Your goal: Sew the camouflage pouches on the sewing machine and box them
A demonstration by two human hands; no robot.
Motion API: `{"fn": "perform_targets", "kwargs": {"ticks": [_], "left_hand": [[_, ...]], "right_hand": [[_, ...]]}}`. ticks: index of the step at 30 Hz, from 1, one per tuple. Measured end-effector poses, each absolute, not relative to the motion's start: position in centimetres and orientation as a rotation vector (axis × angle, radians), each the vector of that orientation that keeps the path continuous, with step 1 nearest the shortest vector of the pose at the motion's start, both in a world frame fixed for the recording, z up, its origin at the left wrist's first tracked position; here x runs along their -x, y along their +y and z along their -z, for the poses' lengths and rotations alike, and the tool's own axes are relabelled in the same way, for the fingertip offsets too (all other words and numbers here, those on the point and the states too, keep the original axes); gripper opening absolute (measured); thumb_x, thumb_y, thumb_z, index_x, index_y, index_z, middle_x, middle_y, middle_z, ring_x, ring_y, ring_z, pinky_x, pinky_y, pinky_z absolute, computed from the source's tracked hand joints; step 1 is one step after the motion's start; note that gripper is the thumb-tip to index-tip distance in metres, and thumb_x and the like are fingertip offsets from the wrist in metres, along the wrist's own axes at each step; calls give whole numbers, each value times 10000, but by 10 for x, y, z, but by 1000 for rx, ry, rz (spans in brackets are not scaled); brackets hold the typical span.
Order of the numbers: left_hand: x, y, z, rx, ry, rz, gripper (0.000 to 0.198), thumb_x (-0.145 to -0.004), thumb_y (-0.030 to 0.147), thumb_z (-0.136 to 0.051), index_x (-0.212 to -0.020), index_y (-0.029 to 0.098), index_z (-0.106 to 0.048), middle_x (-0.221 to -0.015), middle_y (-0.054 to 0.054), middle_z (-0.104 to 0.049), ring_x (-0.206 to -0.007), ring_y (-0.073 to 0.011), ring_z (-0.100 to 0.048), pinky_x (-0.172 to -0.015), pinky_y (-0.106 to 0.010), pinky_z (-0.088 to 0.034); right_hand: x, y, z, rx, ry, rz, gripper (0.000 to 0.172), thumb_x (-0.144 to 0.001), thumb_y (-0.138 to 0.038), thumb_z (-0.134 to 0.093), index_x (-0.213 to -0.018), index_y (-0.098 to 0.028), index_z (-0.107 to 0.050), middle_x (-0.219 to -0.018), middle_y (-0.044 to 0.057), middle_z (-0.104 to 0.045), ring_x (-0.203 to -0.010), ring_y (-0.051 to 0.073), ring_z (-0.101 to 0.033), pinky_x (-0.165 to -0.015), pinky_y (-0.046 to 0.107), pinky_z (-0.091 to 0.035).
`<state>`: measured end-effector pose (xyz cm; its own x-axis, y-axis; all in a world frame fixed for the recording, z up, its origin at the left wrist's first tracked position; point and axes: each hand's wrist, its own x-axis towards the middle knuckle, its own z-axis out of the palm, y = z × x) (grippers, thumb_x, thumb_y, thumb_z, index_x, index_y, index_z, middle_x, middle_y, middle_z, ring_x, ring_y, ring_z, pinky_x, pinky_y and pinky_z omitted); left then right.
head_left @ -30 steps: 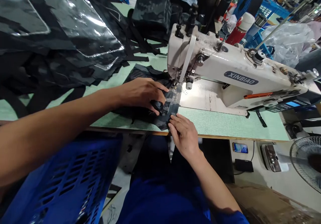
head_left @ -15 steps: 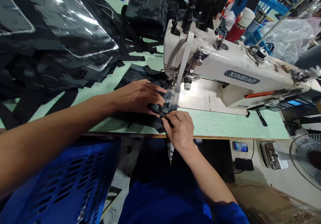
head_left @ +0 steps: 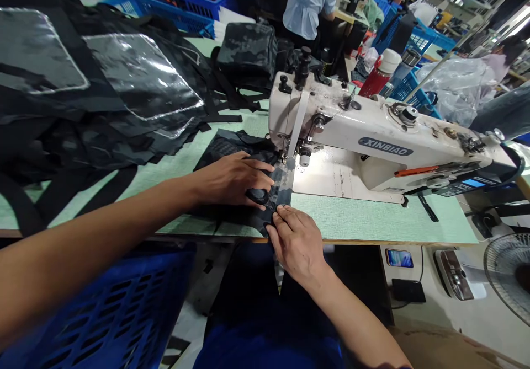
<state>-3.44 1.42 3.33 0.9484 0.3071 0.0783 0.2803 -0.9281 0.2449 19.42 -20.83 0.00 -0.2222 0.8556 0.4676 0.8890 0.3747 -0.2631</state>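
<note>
A dark camouflage fabric piece lies on the green table under the needle area of a white sewing machine. My left hand rests over this fabric, fingers bent and gathering it. By its thumb shows a rounded black part, whose kind I cannot make out. Nearer the table's front edge, my right hand pinches the fabric's near right edge between thumb and fingers. A lighter grey camouflage strip runs from the presser foot toward the right hand. The fingertips of both hands are partly hidden in the folds.
Dark bag pieces with clear panels are heaped at left. A camouflage pouch stands behind the machine head. A blue crate is below the table at left; a fan stands at right. A co-worker sits beyond.
The view has tilted up, showing more of the room behind. My right hand has shifted slightly toward the table's front edge along the fabric. My left hand keeps its place on it.
</note>
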Motion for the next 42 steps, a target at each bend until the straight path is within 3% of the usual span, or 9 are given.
{"fn": "perform_targets", "kwargs": {"ticks": [11,17,22,28,31,38,42], "left_hand": [[23,25,-39,-2913,510,-190,324,-1023,482,-993,-1285,312,-908,-1421,-37,-928,-1579,-327,-733,-1112,-411,-424],[12,47,-39,-2953,519,-182,366,-1018,553,-967,-1276,294,-938,-1388,-57,-936,-1496,-354,-769,-1109,-446,-446],[6,71,-37,-2930,450,-231,284,-1007,572,-931,-1118,313,-970,-1280,-45,-955,-1353,-335,-816,-1126,-457,-467],[1,85,-46,-2927,479,-253,394,-1051,626,-867,-940,252,-924,-1130,-62,-960,-1300,-269,-804,-1148,-404,-477],[-2,88,-50,-2943,547,-221,373,-1068,587,-856,-965,236,-928,-1099,-73,-956,-1315,-262,-788,-1168,-378,-485],[-8,106,-52,-2946,644,-289,361,-1010,529,-946,-1203,225,-967,-1410,-81,-925,-1356,-271,-773,-1184,-361,-510],[-11,106,-53,-2981,743,-237,358,-1042,491,-936,-1217,179,-955,-1359,-94,-928,-1300,-268,-783,-1155,-353,-531]], "right_hand": [[-202,-193,1,1556,-2099,48,334,-1273,-293,-651,-1444,-184,-916,-1532,155,-891,-1462,314,-865,-1251,453,-727],[-210,-175,-2,1581,-2125,35,338,-1281,-297,-621,-1442,-209,-905,-1545,137,-888,-1490,312,-847,-1291,468,-691],[-214,-157,-3,1641,-2136,0,338,-1295,-334,-607,-1444,-214,-885,-1585,131,-871,-1521,301,-825,-1353,479,-630],[-216,-136,-9,1712,-2160,-110,324,-1295,-334,-612,-1461,-225,-868,-1651,135,-835,-1595,305,-772,-1400,514,-576],[-218,-126,-13,1731,-2170,-141,329,-1295,-335,-612,-1471,-208,-860,-1667,152,-822,-1612,322,-756,-1399,534,-569],[-222,-105,-23,1710,-2232,-111,322,-1300,-286,-564,-1405,-206,-857,-1649,171,-823,-1504,331,-795,-1355,534,-566],[-224,-98,-25,1742,-2232,-100,355,-1307,-272,-520,-1414,-196,-850,-1539,186,-867,-1438,336,-815,-1328,531,-559]]}}
